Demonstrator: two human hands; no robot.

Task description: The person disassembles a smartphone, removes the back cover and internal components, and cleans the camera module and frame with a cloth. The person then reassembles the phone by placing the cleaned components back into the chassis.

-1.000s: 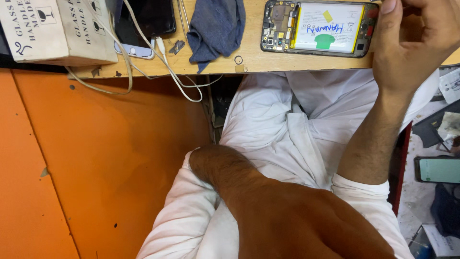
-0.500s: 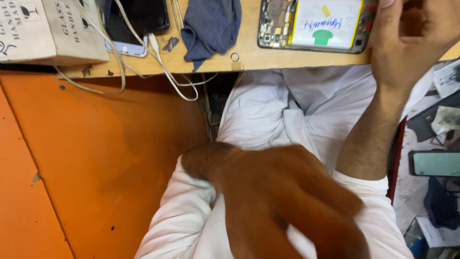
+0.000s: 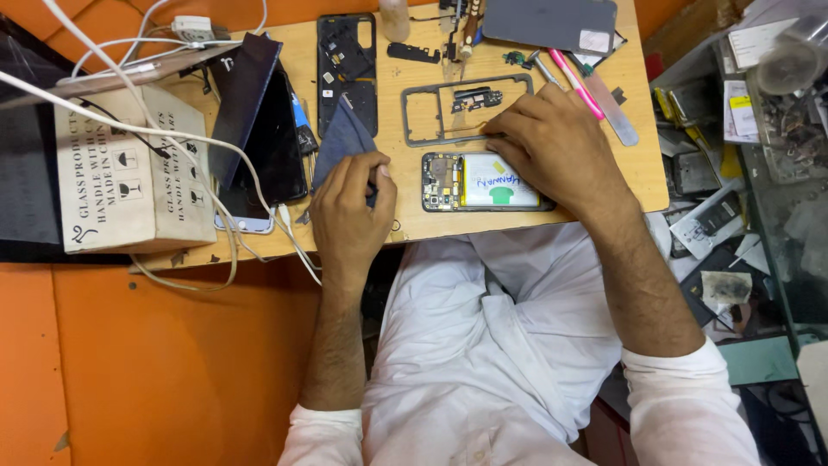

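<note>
On the wooden bench point(image 3: 642, 173), near its front edge, an opened phone point(image 3: 485, 182) lies face down with its battery and circuit board exposed. Resting partly over its right end and the grey phone frame point(image 3: 423, 112) just beyond, the right hand point(image 3: 552, 142) has its fingers curled at the frame's lower bar; whether it pinches anything I cannot tell. Left of the phone, the left hand point(image 3: 349, 211) is loosely clenched on the blue-grey cloth point(image 3: 341, 142). A cardboard box point(image 3: 129, 173) sits at the far left.
</note>
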